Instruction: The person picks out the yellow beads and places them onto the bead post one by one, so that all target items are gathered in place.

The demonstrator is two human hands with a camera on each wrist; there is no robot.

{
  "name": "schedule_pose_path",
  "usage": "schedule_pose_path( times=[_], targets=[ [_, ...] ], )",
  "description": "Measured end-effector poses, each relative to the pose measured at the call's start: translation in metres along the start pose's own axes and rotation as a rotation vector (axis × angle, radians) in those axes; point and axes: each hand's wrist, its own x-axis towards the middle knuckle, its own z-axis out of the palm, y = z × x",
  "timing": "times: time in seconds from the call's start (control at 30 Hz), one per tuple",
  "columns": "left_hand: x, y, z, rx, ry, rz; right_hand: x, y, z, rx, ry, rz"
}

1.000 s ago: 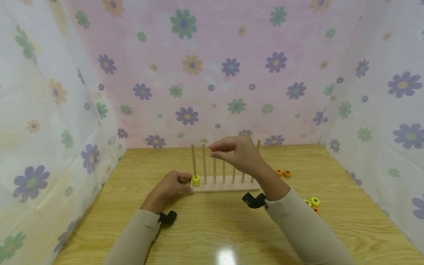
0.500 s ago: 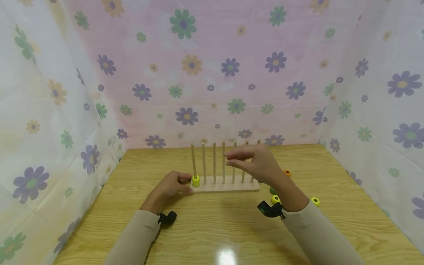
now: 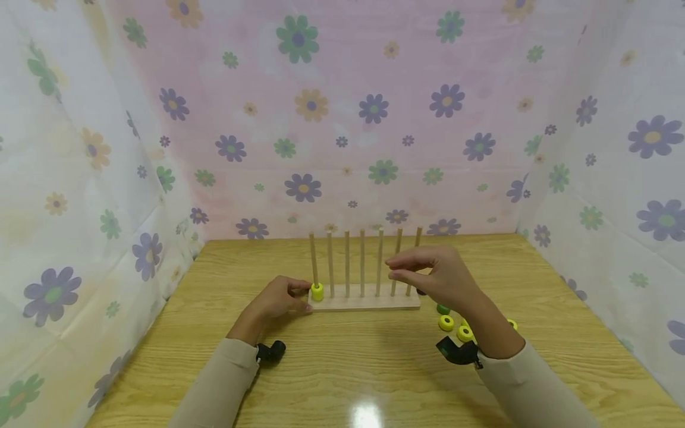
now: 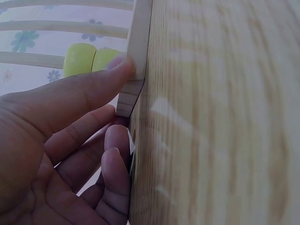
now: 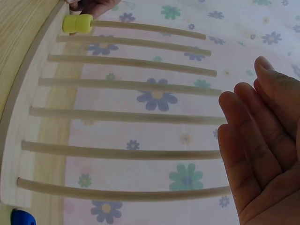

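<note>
2 beige long sleeves, a black, elbow-shaped wrist camera at each cuff, bare hands.

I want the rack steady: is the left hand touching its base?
Touching: the left wrist view shows the left hand, thumb resting on the base.

A pink flowered cloth fills the upper middle of the frame, with a large green flower near the top. Whitish flowered panels slant along the left and right edges. Across the lower frame spreads a wood-grained table; a white glare shines at bottom centre.
</note>
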Motion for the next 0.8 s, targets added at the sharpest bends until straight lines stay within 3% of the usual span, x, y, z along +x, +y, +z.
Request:
schedule_pose_path(
  times=[0.27, 0.5, 0.8],
  targets=[
    [-0.002, -0.002, -0.001, -0.005, 0.003, 0.007, -0.012, 0.009, -0.009, -0.045, -0.032, 0.003],
    [-0.002, -0.001, -0.001, -0.021, -0.011, 0.012, -0.029, 0.027, -0.02, -0.107, -0.054, 0.104],
    [-0.004, 0.002, -0.001, -0.027, -0.012, -0.006, -0.045, 0.049, -0.042, -0.101, -0.089, 0.244]
  ],
)
